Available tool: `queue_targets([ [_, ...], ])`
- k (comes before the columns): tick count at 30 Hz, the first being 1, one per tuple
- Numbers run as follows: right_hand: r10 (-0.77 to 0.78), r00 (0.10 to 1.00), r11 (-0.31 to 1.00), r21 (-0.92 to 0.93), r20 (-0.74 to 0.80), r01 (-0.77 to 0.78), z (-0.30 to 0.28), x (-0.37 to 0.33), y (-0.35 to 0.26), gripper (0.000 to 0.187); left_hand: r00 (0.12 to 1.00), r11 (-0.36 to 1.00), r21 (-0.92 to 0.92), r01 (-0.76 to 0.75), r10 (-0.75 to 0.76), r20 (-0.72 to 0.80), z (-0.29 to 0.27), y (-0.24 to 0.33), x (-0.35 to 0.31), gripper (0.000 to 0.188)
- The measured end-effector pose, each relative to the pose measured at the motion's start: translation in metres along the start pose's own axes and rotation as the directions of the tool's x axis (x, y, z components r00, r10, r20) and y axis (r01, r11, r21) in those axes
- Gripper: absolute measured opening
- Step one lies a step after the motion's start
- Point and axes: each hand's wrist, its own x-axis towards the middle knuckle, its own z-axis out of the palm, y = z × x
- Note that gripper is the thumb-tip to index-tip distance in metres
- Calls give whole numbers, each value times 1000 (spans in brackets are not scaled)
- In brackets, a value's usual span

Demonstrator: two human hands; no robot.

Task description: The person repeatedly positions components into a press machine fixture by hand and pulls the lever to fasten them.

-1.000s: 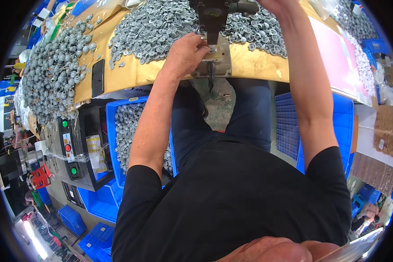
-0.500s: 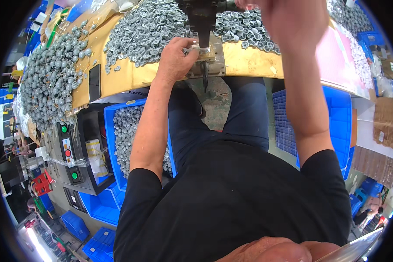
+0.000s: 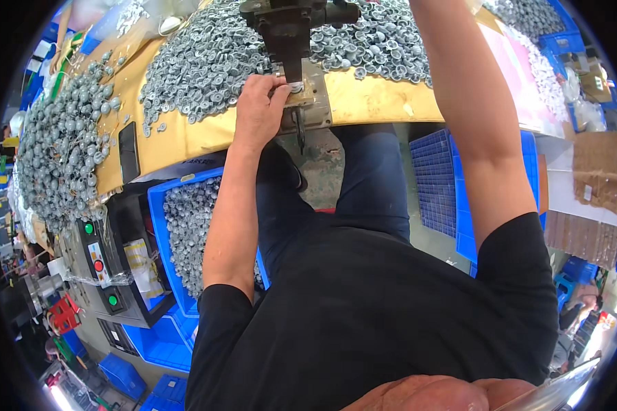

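My left hand is at the press on the bench, thumb and index finger closed on the edge of a small grey round cap. The cap sits on the metal fixture, directly beneath the dark ram of the hand press. Up past the top edge of the picture reaches my right forearm; the right hand itself is out of sight. Large heaps of similar grey caps lie behind and to both sides of the press.
Grey balls are piled at the bench's left, near a black phone. Below stand a blue bin of grey parts and a control box with green and red buttons. Blue crates stand right of my legs.
My right arm has reached farther up, taking its hand out of view. My left hand stays at the fixture. The whole view has shifted slightly.
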Motion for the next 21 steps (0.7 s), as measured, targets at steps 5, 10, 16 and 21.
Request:
queue_targets([
  [5,565,795,820,-258,219,-512,9,-80,124,58,983,989,-8,150,-150,-107,-35,1,-27,15],
  [10,635,689,661,-708,351,-249,-73,-192,112,47,935,936,105,337,-319,-157,-97,-25,-96,16],
  [16,658,705,603,-746,265,-282,-72,-259,109,28,871,816,342,465,-352,-343,-129,-45,-135,28],
  [21,590,765,679,-671,258,-297,-70,-270,114,18,976,929,311,201,-165,-139,-63,-15,-60,25],
])
